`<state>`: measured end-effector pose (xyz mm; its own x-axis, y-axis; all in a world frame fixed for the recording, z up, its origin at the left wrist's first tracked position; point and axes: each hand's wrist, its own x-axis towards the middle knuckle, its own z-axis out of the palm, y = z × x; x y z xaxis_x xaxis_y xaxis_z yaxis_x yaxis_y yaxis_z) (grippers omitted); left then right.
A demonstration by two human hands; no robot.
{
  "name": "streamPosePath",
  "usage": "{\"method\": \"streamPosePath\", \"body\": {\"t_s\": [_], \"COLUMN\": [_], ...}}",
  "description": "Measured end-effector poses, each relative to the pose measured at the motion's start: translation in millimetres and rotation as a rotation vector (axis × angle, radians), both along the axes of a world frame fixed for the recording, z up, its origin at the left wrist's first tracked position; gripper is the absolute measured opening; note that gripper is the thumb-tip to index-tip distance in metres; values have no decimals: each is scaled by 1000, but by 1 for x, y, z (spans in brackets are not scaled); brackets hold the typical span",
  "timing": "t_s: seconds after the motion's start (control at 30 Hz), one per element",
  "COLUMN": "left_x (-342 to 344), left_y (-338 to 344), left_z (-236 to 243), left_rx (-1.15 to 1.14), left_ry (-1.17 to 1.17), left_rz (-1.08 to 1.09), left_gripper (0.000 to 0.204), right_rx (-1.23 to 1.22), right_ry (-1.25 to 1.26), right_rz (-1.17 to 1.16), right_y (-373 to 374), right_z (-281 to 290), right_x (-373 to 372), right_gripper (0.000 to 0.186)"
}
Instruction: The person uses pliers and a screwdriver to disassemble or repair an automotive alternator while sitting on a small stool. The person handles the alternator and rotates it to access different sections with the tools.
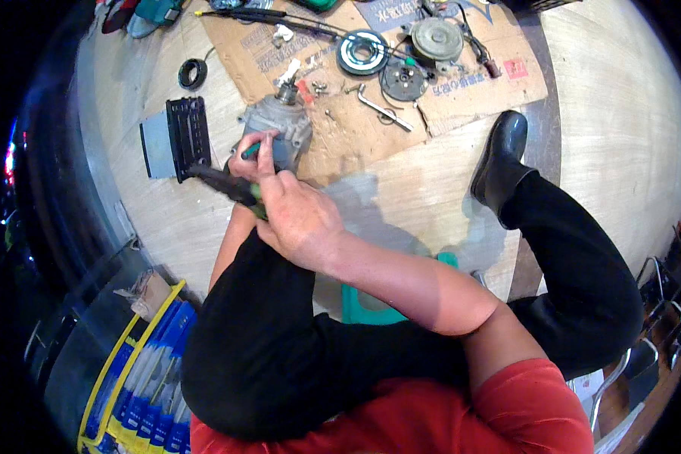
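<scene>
Pale wood-grain floor [613, 151] and flat brown cardboard [340, 147] surround a rounded grey metal housing [278, 121] in the head view. At the housing's near side, the left hand [244, 166] pinches a slim green object [250, 151]; nearer the wearer, the right hand [299, 216] grips a blurred dark-and-green tool [223, 184]. Right of the housing lies a silver L-shaped wrench [386, 112].

Likely repair workshop, metal housing [271, 119], loose parts [436, 40] on flattened cardboard [465, 106], L-shaped wrench [384, 109]
</scene>
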<state>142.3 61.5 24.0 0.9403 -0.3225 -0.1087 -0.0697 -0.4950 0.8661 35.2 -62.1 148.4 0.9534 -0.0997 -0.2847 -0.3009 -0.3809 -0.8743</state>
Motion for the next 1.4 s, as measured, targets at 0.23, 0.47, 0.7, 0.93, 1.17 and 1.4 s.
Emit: {"method": "streamPosePath", "body": {"t_s": [0.23, 0.47, 0.7, 0.93, 1.17, 1.4], "left_x": [-4, 7, 7, -3, 0, -2], "left_y": [19, 3, 17, 16, 16, 27], "left_z": [-19, -7, -26, -32, -24, -26], "left_rx": [-156, -68, -27, 34, 6, 29], "left_ry": [39, -70, -386, -219, -187, -169], "left_rz": [10, 0, -101, 76, 10, -74], "left_gripper": [14, 13, 8, 12, 12, 15], "right_rx": [29, -10, 14, 63, -15, 8], "right_ry": [70, 1, 192, 30, 133, 222], "right_rz": [22, -29, 72, 62, 49, 77], "right_y": [3, -4, -4, 6, 2, -4], "right_z": [2, -6, -7, -8, -14, -14], "right_x": [-3, 0, 0, -11, -2, 9], "right_gripper": [46, 45, 45, 42, 54, 72]}}
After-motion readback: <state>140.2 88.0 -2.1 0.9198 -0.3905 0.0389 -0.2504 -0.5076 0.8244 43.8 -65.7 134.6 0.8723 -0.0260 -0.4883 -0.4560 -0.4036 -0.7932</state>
